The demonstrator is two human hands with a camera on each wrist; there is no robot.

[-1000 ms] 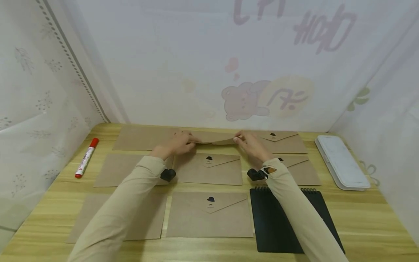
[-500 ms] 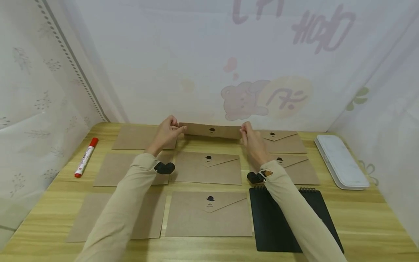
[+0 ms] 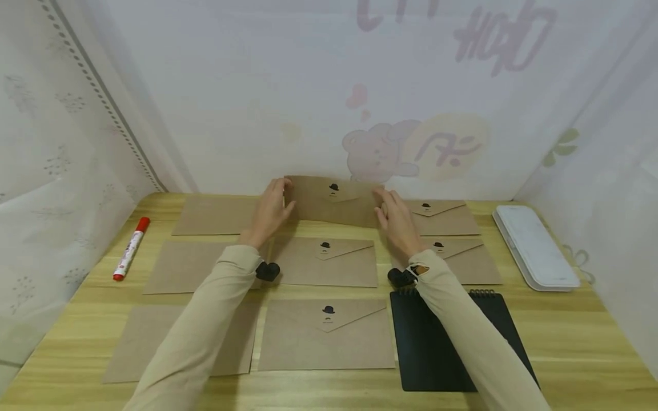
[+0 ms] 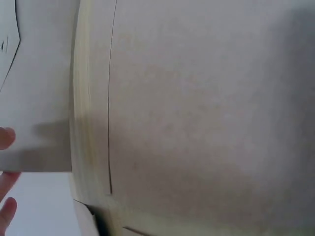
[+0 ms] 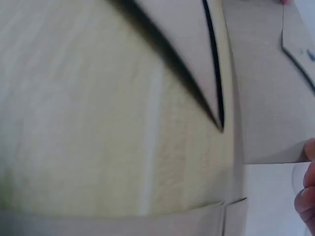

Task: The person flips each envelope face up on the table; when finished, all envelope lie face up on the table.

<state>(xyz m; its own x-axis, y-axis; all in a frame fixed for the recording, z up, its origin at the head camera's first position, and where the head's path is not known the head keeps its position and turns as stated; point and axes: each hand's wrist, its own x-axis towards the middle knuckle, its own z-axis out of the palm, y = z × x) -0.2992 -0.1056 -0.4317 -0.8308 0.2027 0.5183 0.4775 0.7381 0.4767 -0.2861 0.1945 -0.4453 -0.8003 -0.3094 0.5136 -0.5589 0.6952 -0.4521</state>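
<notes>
A brown paper envelope (image 3: pixel 329 208) with a black bowler hat printed on its flap stands raised at the back middle of the table, its face toward me. My left hand (image 3: pixel 271 210) pinches its left end; the left wrist view has the thumb (image 4: pixel 7 138) on the envelope's face and fingers behind it. At the opposite end, my right hand (image 3: pixel 400 224) holds the envelope's edge between thumb and fingers. Directly in front, another envelope (image 3: pixel 303 268) lies flat with its flap up. A further envelope (image 3: pixel 434 220) lies flat beside the right hand.
Plain-side-up envelopes (image 3: pixel 211 216) lie in a column on the left, and one more hat-printed envelope (image 3: pixel 329 348) is nearest me. A black spiral notebook (image 3: pixel 426 354) lies under the right forearm. A red-capped marker (image 3: pixel 131 248) and a white case (image 3: pixel 537 248) flank the rows. A white curtain hangs behind.
The middle back envelope has gone from lying low to standing up, showing its printed flap side. Both hands have shifted with it, now at its two ends.
</notes>
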